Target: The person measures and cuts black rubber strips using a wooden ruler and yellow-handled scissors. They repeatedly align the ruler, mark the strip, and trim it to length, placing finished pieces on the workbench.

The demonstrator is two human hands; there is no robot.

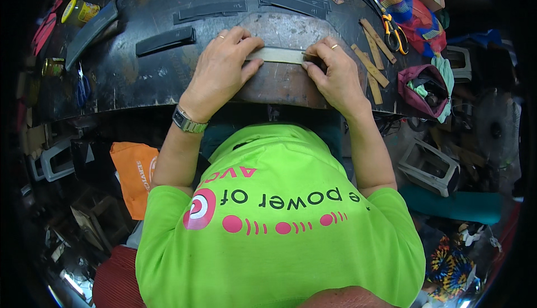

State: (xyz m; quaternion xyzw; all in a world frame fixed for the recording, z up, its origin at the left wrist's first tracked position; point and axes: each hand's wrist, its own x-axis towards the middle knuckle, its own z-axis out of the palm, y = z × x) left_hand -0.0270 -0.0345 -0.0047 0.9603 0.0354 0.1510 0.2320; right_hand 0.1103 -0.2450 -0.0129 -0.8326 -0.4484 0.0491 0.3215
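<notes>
A pale flat strip (277,55) lies across a worn board (285,81) on the dark table in front of me. My left hand (226,56) bears on its left end, thumb below and fingertips above. At the other end, my right hand (334,67) pinches a thin pen-like tool (307,56), its tip close to the strip; most of it is hidden by the fingers. A dark edge shows along the strip's upper side. Stacks of dark strips (165,41) lie left of my left hand, with more dark strips (210,10) beyond it and another pile (295,3) past the board.
Several wooden strips (373,65) lie right of my right hand. Orange-handled scissors (395,35), a colourful cloth (413,14) and a maroon pouch (424,91) sit at the table's right side. A yellow tin (80,10) and a curved dark piece (92,35) are far left.
</notes>
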